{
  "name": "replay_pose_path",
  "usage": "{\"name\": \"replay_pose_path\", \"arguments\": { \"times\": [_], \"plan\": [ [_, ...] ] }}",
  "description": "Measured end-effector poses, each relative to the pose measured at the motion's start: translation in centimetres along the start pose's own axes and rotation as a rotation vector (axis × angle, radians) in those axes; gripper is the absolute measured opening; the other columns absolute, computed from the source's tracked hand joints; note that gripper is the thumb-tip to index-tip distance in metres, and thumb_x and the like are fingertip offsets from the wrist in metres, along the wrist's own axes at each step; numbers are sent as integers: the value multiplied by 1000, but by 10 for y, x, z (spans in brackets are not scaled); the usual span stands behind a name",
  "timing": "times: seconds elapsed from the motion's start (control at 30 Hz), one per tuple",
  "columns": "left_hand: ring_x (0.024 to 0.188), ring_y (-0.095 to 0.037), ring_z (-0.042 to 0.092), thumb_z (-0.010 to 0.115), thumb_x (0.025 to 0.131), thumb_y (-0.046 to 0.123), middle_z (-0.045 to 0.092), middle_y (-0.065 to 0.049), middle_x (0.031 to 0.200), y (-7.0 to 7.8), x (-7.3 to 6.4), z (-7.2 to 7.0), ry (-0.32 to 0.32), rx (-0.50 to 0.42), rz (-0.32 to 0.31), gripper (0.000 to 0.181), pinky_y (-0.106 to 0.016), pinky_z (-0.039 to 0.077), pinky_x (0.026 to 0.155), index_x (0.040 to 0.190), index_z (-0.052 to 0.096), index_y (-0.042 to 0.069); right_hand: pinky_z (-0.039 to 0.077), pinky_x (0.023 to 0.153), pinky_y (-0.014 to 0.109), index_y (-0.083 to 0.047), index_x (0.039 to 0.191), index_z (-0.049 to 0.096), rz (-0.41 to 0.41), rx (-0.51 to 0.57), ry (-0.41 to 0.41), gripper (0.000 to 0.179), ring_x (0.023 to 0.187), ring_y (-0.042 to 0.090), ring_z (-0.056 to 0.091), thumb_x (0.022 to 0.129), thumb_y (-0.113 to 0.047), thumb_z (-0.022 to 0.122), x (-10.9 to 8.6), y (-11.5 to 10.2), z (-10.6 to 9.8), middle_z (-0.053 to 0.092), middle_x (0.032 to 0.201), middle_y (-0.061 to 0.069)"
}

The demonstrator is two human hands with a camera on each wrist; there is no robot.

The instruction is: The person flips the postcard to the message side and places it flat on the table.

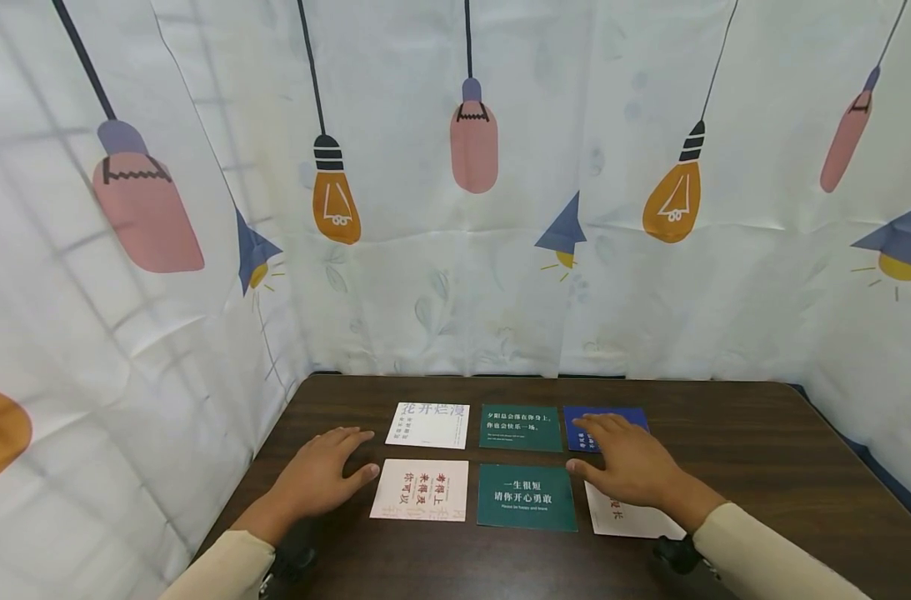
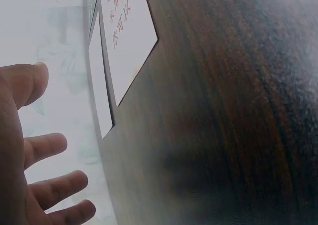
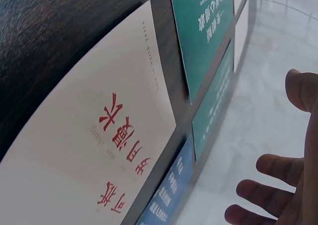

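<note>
Two rows of printed cards lie flat on the dark table. At the back are a white card, a green card and a blue card. In front lie a pinkish-white card with red writing, a second green card and a white card with red characters. My left hand hovers beside the left-hand cards, fingers spread, holding nothing. Above the right-hand cards hangs my right hand, fingers extended and holding nothing; it hides parts of the blue card and the white card below.
The brown wood-grain table extends to both sides of the cards. Behind it and along the left hangs a white curtain printed with lamps and bulbs. Dark devices are strapped at both wrists, below beige sleeves.
</note>
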State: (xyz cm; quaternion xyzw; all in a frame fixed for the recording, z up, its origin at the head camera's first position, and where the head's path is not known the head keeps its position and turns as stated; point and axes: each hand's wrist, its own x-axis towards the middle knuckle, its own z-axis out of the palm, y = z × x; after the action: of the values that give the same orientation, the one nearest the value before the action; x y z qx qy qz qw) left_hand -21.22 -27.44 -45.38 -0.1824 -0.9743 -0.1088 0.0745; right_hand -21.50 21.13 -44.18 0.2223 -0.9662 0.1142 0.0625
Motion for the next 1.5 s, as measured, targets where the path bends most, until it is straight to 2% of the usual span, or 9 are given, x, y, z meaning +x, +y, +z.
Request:
{"name": "replay_pose_path", "arguments": {
  "times": [0.57, 0.83, 1.5],
  "plan": [
    [134, -43, 49, 64, 98, 51, 57, -18, 142, 0, -2, 6, -35, -18, 1, 59, -67, 34, 106, 141, 60, 12, 39, 102, 67, -8, 146, 55, -21, 30, -26, 70, 135, 43, 48, 97, -59, 61, 7, -14, 7, 53, 147, 17],
    [134, -43, 49, 66, 97, 50, 57, -17, 142, 1, -1, 7, -32, -13, 11, 59, -66, 34, 107, 140, 61, 11, 35, 106, 68, -8, 147, 55, -32, 32, -27, 70, 136, 44, 47, 98, -58, 60, 9, -20, 12, 54, 146, 17],
    [136, -42, 47, 65, 96, 53, 55, -18, 143, 1, -2, 10, -71, -26, 0, 61, -67, 32, 108, 140, 61, 11, 39, 104, 64, -12, 147, 56, -41, 38, -49, 71, 137, 39, 47, 95, -61, 62, 17, -31, 22, 53, 148, 13]
  ]
}}
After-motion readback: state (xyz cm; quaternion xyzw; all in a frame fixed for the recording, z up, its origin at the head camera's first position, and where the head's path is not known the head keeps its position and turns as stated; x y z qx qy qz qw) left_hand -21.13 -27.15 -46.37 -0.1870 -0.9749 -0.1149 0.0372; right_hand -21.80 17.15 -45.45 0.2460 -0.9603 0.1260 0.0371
